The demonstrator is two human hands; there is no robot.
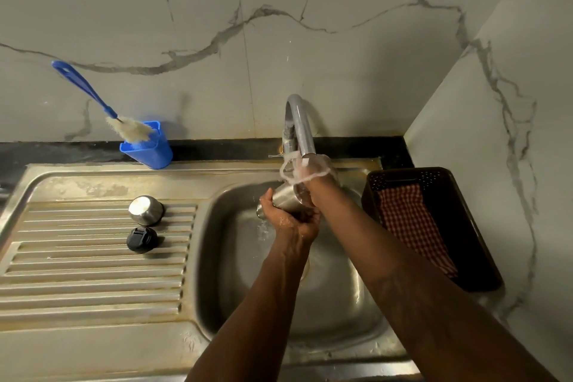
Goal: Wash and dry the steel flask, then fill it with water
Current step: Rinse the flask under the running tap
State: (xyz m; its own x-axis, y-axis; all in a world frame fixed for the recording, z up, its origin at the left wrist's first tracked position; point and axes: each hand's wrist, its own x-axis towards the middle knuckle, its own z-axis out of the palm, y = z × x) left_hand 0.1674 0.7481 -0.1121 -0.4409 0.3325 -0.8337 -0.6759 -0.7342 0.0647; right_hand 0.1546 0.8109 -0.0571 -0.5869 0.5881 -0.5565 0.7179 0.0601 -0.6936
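Note:
The steel flask (284, 195) is held tilted over the sink basin (338, 298), just under the spout of the grey tap (299, 124). My left hand (294, 222) grips it from below, wet, near its lower end. My right hand (314, 192) is closed around its upper end beside the spout and is partly blurred. A whitish net-like piece (294, 169) hangs around the tap's nozzle. Water splashes (263, 229) below the flask. The flask's mouth is hidden.
On the ribbed drainboard (93, 273) to the left stand a steel cap (145, 209) and a black lid (141, 239). A blue bottle brush (90, 93) leans in a blue holder (148, 149) at the back. A dark basket (465, 211) with a red checked cloth (412, 223) sits on the right.

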